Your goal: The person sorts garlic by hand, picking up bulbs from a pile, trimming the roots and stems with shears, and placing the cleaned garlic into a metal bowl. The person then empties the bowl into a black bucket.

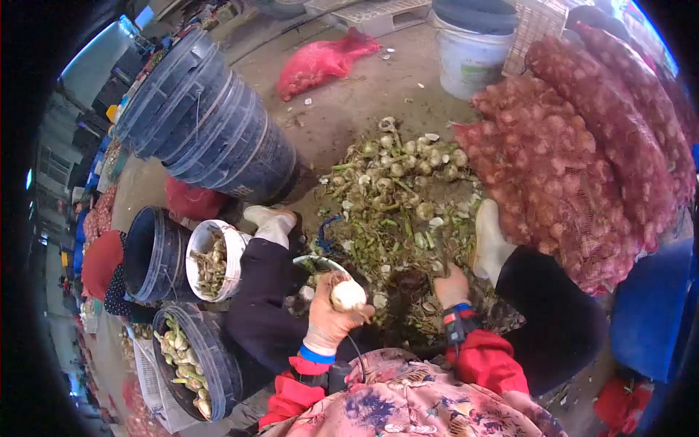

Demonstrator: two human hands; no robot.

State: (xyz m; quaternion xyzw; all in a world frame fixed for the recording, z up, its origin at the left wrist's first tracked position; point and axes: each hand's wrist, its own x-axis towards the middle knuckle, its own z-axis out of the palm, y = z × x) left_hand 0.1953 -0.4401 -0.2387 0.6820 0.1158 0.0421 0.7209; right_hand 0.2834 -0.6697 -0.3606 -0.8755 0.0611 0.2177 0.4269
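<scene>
My left hand (331, 320) is closed around a garlic bulb (348, 296), its pale, clean side facing up. Below it, partly hidden, is a white-rimmed bucket (331, 264) between my legs. Over to the right, my right hand (452, 287) is closed on a knife (440, 251) whose narrow dark blade points away from me. The handle is hidden in the fingers. Just beyond both hands, cut stalks and leaf scraps (389, 240) litter the floor, and a heap of untrimmed garlic (408, 164) lies farther out.
Stacked dark buckets (218, 131) stand at left. Nearer are a white bucket of scraps (237, 255), an open black bucket (149, 247) and one holding garlic stems (231, 364). Red net sacks of garlic (546, 167) lean at right beside a blue tub (648, 313). A person crouches at far left.
</scene>
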